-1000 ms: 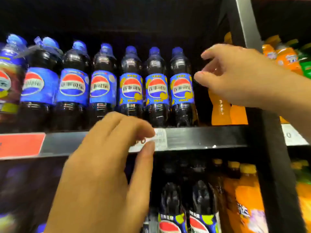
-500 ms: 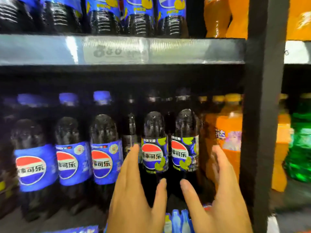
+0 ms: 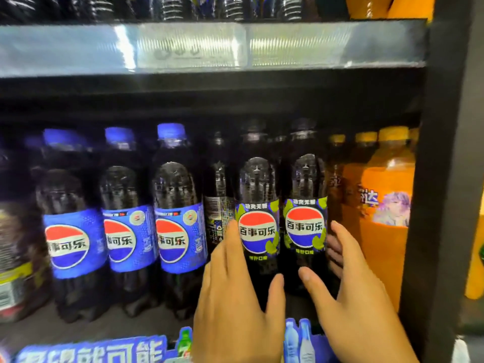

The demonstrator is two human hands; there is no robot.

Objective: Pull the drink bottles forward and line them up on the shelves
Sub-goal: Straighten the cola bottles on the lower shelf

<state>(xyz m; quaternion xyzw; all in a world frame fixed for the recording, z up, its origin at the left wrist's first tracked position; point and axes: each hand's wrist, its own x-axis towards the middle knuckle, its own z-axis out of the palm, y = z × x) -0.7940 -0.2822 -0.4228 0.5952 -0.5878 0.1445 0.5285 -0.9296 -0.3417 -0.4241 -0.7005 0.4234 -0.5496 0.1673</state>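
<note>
Two cola bottles with black lime-marked labels stand side by side on the lower shelf. My left hand (image 3: 235, 310) wraps the left one (image 3: 258, 184), fingers on its left side and thumb across its front. My right hand (image 3: 358, 305) wraps the right one (image 3: 305, 179), thumb in front and fingers behind its right side. Left of them stand three blue-label cola bottles (image 3: 178, 231) near the shelf front. Another dark bottle (image 3: 218, 205) sits further back in the gap between the two groups.
Orange soda bottles (image 3: 385, 258) stand right of my right hand, against the black shelf upright (image 3: 440, 179). The shiny edge of the upper shelf (image 3: 183, 45) runs overhead with more bottles on it. A blue printed sign (image 3: 91, 349) lines the lower shelf's front.
The view dropped from the upper shelf to the lower one. Both hands came down, reached in and closed around the two black-label cola bottles.
</note>
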